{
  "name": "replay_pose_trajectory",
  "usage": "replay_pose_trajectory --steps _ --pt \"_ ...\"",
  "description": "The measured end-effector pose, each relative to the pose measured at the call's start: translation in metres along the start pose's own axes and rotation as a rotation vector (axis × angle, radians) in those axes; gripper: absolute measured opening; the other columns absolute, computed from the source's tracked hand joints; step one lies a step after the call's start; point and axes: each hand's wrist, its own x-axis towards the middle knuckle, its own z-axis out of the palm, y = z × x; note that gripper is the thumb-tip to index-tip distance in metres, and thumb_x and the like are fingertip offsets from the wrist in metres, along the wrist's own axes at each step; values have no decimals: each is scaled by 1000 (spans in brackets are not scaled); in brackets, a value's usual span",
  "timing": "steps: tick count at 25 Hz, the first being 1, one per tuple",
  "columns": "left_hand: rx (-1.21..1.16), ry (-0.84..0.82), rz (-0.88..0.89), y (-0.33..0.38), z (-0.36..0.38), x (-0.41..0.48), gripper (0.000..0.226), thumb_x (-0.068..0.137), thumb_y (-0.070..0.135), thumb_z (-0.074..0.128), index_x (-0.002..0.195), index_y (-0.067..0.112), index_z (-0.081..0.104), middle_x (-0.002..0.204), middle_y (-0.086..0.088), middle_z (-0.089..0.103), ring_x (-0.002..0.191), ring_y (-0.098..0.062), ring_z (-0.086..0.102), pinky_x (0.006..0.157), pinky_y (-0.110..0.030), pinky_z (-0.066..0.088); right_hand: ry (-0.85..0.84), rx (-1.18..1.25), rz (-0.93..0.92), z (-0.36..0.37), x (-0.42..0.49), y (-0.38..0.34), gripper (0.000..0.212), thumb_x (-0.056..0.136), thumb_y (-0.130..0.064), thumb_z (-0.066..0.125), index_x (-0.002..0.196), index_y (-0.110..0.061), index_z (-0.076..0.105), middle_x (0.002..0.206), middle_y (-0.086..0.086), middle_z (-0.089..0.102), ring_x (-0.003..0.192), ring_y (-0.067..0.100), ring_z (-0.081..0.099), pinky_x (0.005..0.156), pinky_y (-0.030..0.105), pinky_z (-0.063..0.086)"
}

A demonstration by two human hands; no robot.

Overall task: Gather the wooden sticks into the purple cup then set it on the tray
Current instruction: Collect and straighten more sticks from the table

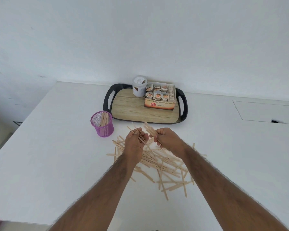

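The gathering step is pictured under way: a loose heap of wooden sticks [163,165] is strewn across the middle of the white surface [57,155], and two small bunches are held just above its far side. A few sticks are gripped in the curled fingers of the left hand [134,141], their ends fanned toward the back edge. A second bunch is pinched between thumb and fingers of the right hand [168,139]. The hands are held close together, apparently so the bunches can be joined. The purple cup [102,125], a mesh holder, is stood upright beyond the heap to its left, just beside the near left corner of the tray [108,100], and some sticks are already leaned inside it. The tray is set along the back edge of the surface, with a jar [139,88] and an open tea box [160,101] carried on its far half. Most sticks appear yet to be collected, so the task is judged to be at an early stage. The next move is expected to call for the held bunches to be carried left to the cup's mouth and dropped in end first, aligned so that none is caught on the rim and the light cup is not tipped. The cup can be lifted onto the tray's free near half only when the heap is gone.
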Motion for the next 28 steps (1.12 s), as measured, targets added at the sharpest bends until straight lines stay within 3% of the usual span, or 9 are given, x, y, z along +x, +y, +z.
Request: replay_pose_trajectory --steps 2,5,9,14,16,19,22,26,28 --pt "-17 13 -35 -2 4 -5 26 111 8 36 105 2 60 96 -14 67 86 -26 69 89 -40 58 135 -105 -35 2 1 -4 24 96 -4 47 83 -6 67 68 1 55 59 14 44 51 26 35" --pt "-14 -32 -88 -7 19 -17 31 111 7 33 113 -3 62 107 -18 68 91 -27 69 86 -37 58 232 -315 -129 18 0 -11 26 94 -4 46 74 -13 60 70 1 61 61 18 53 53 29 40" --pt "-60 -80 -150 -7 35 -29 33 107 4 40 131 -11 57 123 -24 61 118 -35 61 113 -49 45 344 -633 -273 37 -3 -9 18 97 -7 49 92 -15 65 89 7 56 83 27 59 68 36 46" --pt "-145 -131 -276 0 41 -40 49 110 33 39 133 -5 60 133 -22 65 128 -36 60 114 -50 43 421 -810 -305 45 -4 -8 20 105 -16 45 113 -14 63 107 8 49 101 24 51 85 40 52" --pt "-111 -111 -279 1 41 -43 44 109 32 43 124 -4 64 125 -22 70 119 -35 67 108 -49 50 395 -871 -326 46 -5 -8 23 106 -17 42 113 -10 63 110 9 47 102 23 48 85 39 51" --pt "-83 -23 -278 0 40 -43 18 103 7 51 101 0 68 98 -16 76 89 -27 75 78 -37 62 290 -953 -323 44 -7 -6 28 102 -6 40 121 -7 60 115 11 53 110 25 49 86 38 51" --pt "-98 -21 -307 1 37 -48 21 99 -2 49 91 3 67 84 -15 78 74 -25 77 63 -33 62 240 -988 -311 45 -10 -5 33 99 -1 39 124 -6 58 116 13 55 114 29 48 86 40 52" --pt "-193 -39 -322 -4 35 -45 26 106 2 41 99 8 65 89 -19 78 96 -33 71 86 -45 57 168 -1019 -307 42 -8 -6 33 100 -2 38 127 -5 57 118 15 53 113 30 47 87 43 53" --pt "-185 -70 -300 -4 36 -46 23 106 5 45 107 3 68 102 -19 77 104 -32 70 99 -45 54 179 -1007 -312 41 -7 -7 32 99 -3 40 128 -6 53 117 14 55 113 30 48 85 43 53"
